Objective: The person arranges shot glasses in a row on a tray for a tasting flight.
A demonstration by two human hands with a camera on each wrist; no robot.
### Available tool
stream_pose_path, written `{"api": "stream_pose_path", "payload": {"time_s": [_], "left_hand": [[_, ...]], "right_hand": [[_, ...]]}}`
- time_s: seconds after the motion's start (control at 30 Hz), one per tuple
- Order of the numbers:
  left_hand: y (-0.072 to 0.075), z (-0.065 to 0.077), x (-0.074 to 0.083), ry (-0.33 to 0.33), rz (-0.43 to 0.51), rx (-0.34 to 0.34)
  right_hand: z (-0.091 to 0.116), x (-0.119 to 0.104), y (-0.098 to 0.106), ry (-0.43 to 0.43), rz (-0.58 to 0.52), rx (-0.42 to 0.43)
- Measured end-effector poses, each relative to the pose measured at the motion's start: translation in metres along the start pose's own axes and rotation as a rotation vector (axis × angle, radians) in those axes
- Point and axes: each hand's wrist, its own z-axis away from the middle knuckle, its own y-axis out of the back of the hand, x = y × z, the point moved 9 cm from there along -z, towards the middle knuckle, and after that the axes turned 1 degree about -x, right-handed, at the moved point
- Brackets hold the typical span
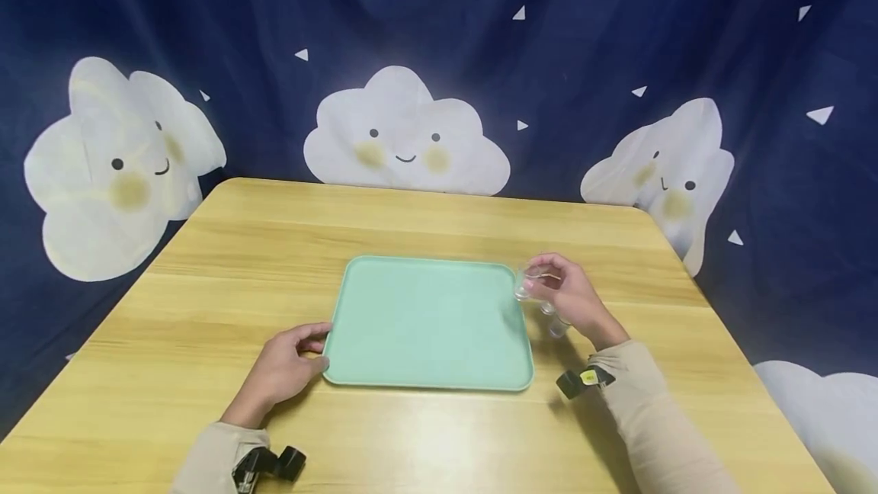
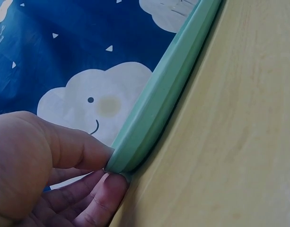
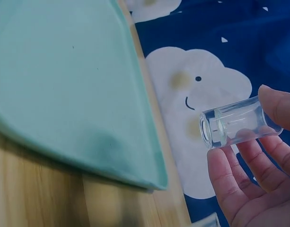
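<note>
A mint-green rectangular tray [image 1: 428, 326] lies on the wooden table in the head view. At its left side my left hand [image 1: 284, 368] pinches the rim; the left wrist view has the thumb on top of the tray's corner [image 2: 149, 113] and fingers under it. My right hand [image 1: 575, 297] holds a small clear shot glass [image 3: 234, 124] between thumb and fingers, over the tray's right rim. In the right wrist view the glass is tilted on its side, its thick base toward the tray, and nothing shows inside it.
More small clear glasses [image 1: 559, 328] stand on the table [image 1: 439, 441] right of the tray, partly hidden behind my right hand. A dark blue curtain [image 1: 439, 14] with white clouds hangs behind the table's far edge. Both wrists wear black cameras [image 1: 291, 463].
</note>
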Motion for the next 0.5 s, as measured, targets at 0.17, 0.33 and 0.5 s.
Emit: {"api": "stream_pose_path", "payload": {"time_s": [0.17,0.33,0.5], "left_hand": [[-0.003,0.003,-0.003,0.016,-0.002,-0.014],[-0.003,0.003,-0.004,0.020,-0.005,-0.011],[-0.001,-0.001,-0.002,0.005,-0.004,0.002]], "right_hand": [[-0.003,0.007,-0.010,-0.017,0.030,-0.023],[-0.008,0.009,-0.020,-0.056,0.056,-0.048],[-0.016,0.006,-0.027,-0.078,0.061,-0.062]]}}
